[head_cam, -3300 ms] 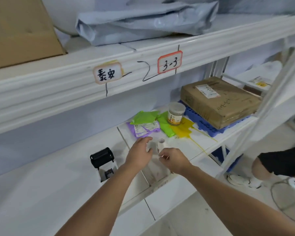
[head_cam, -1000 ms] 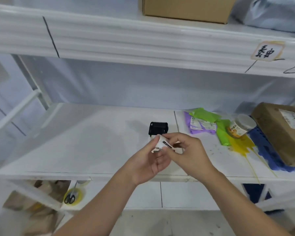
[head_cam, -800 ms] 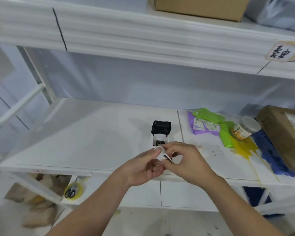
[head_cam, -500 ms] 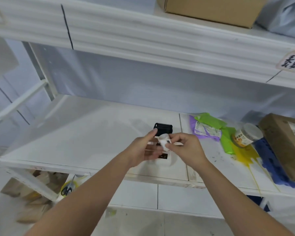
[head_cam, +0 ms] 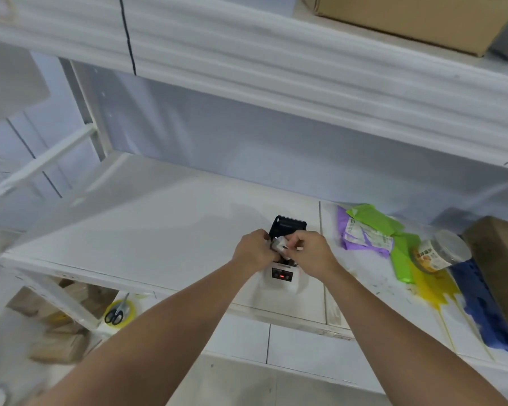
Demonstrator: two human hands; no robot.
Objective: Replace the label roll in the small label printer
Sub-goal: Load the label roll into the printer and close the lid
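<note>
Both hands share the grip on the label roll (head_cam: 279, 245): the left hand (head_cam: 251, 249) pinches it from the left side and the right hand (head_cam: 311, 253) from the right, fingers clamped on its ends. Roll position: directly above the open bay of the label printer (head_cam: 282, 275), just below and in front of the raised black lid (head_cam: 288, 227), which stands tilted back at the far side. Whether the roll already touches the bay cannot be determined; the fingers hide its underside.

Controlling relation: the bay lies straight down from the grip, not to either side. The roll's long axis appears to run left-to-right between the two hands, which should match the width of the bay. Neither hand is clearly nearer; both sit level over the printer body.

Probable step: seating the roll. The printer rests on the white shelf (head_cam: 147, 230), near its front edge, with its small front panel facing the person.
</note>
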